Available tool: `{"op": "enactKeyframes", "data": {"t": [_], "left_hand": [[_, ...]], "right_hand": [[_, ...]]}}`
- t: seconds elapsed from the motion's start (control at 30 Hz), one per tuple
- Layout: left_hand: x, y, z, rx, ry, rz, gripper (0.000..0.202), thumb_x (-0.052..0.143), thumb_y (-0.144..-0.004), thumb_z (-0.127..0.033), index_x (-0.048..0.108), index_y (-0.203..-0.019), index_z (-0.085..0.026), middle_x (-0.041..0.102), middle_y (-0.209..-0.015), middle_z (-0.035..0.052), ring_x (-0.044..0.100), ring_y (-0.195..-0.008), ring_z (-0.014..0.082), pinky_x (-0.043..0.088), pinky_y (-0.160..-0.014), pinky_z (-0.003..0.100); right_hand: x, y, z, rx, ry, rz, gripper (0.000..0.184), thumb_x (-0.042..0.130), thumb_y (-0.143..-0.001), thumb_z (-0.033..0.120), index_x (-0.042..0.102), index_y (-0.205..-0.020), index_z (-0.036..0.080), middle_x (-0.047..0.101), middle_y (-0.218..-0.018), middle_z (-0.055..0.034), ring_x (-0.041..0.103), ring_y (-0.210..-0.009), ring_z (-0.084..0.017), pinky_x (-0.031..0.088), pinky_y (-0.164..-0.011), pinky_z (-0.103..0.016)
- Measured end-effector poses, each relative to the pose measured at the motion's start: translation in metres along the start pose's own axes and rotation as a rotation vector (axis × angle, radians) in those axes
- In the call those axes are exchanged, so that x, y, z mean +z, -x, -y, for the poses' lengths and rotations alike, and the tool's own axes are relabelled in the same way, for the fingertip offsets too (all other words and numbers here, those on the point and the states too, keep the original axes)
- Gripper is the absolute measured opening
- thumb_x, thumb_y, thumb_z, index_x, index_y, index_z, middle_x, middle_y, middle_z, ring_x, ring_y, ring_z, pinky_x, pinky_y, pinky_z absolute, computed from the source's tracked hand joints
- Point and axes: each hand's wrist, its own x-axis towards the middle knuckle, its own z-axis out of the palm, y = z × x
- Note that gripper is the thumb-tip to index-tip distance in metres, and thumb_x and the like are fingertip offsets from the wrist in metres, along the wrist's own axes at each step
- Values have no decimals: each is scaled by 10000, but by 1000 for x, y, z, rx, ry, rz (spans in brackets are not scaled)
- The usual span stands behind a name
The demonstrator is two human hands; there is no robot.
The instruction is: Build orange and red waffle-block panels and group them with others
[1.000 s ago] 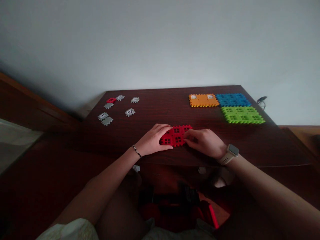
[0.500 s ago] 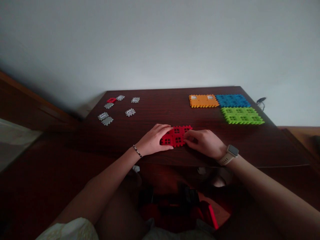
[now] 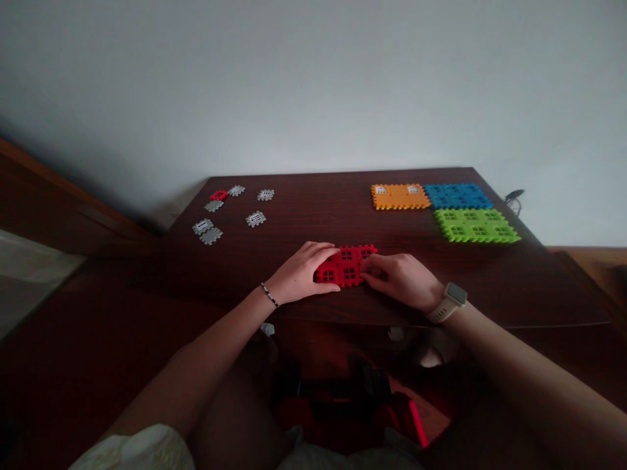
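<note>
A red panel of interlocking window tiles (image 3: pixel 349 264) lies on the dark wooden table (image 3: pixel 313 215) near its front edge. My left hand (image 3: pixel 306 271) grips the panel's left end, thumb along the near side and fingers over the far side. At the right end, my right hand (image 3: pixel 399 277) is closed, its thumb and index finger pinching the panel's right tile. Both hands hide parts of the panel's ends, so the joint under my right fingers does not show clearly.
Back right lie an orange panel (image 3: pixel 400 198), a blue panel (image 3: pixel 458 196) and a green panel (image 3: pixel 476 225), touching each other. Several loose grey tiles (image 3: pixel 255 219) and a small red tile (image 3: pixel 218 195) are scattered at the back left. A wall rises behind the table.
Both hands keep the same hold on the red panel. Only a very slight shift of the camera view shows.
</note>
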Motion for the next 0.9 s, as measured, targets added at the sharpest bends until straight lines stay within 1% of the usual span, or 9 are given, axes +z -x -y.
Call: {"op": "enactKeyframes", "data": {"t": [0.23,0.43,0.57,0.9], "left_hand": [[-1,0,1,6,-5,2,811,892,-881,-489,534,-1562,-234,567,-1583,152,521,-1466,331,460,-1260,569],[-1,0,0,10,1,-6,797,885,-884,-494,544,-1556,-236,570,-1578,151,529,-1456,334,468,-1252,572],[-1,0,0,9,10,-8,799,887,-880,-492,543,-1563,-261,576,-1575,142,536,-1450,336,473,-1247,583],[0,0,0,-1,6,-1,800,877,-886,-506,550,-1566,-241,569,-1581,152,525,-1460,338,465,-1255,581]], "right_hand": [[1,0,-1,-5,33,-5,173,614,-1033,323,752,-1072,226,815,-876,-40,721,-718,-192,425,-679,-291],[2,0,1,16,90,21,158,625,-1035,313,754,-1078,234,824,-894,-42,732,-737,-206,416,-683,-296],[2,0,1,14,83,24,151,625,-1037,312,752,-1074,239,823,-889,-39,734,-739,-204,416,-682,-291],[2,-1,1,29,97,40,155,626,-1033,312,750,-1073,229,822,-895,-46,738,-748,-211,406,-682,-299]]}}
